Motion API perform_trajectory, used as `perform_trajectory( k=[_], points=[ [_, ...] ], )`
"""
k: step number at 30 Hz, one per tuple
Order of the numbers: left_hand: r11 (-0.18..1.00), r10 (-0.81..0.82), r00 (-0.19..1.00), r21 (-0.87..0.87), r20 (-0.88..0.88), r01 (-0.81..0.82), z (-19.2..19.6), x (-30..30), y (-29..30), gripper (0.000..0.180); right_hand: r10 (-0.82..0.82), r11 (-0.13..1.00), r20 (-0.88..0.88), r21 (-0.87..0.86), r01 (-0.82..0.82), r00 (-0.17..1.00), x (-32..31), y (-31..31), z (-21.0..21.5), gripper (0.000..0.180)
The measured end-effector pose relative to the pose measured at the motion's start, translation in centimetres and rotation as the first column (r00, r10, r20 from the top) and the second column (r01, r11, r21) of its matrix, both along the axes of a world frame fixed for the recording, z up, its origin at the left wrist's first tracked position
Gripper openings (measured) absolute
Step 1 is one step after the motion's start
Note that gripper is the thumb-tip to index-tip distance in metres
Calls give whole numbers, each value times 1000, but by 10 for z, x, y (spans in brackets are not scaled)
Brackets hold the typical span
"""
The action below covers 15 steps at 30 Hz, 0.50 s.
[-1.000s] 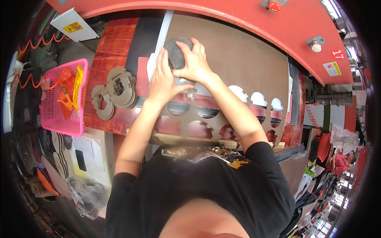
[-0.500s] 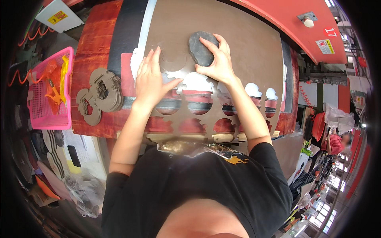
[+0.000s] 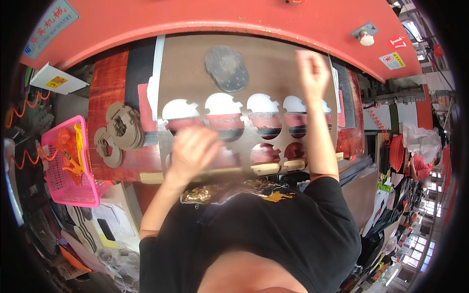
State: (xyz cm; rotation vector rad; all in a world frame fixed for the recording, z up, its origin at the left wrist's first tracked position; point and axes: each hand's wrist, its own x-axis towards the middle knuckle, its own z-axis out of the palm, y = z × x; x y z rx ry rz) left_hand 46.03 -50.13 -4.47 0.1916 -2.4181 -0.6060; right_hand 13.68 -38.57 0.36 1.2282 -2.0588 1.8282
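The brown cardboard sheet [image 3: 273,68] lies flat on the bed of a red press machine [image 3: 195,19], and two rows of rounded shapes are already punched out of its near part. A dark grey cutting die [image 3: 226,68] rests on the uncut far part of the sheet, just above the second hole from the left, and no hand touches it.

The left hand [image 3: 193,151] is over the near left edge of the sheet, blurred by motion; its fingers look curled, but I cannot tell if they grip the sheet or only rest on it. The right hand [image 3: 312,73] is up at the far right edge of the sheet, also blurred, with the fingers close together and nothing visible in them (whether it touches the sheet is not clear).

I judge that the step in hand is the placing of the die for one more cut. The next move calls for both hands to be well away from the bed.

To the left, a stack of cut-out cardboard pieces [image 3: 119,134] sits on the red board [image 3: 107,88], and a pink basket [image 3: 63,171] stands beside it.
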Motion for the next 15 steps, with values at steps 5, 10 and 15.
perform_trajectory(
  k=[5,10,15],
  points=[
    [997,-67,981,61,184,57,-26,-43,31,29,-432,901,-203,-145,409,879,-129,52,51,36],
    [997,66,974,-52,216,-56,-43,-96,0,34,-381,888,-306,142,438,872,-176,53,48,37],
    [995,99,982,-23,161,-96,-48,-130,-32,30,-55,813,27,581,29,998,-57,47,-35,37]
  ],
)
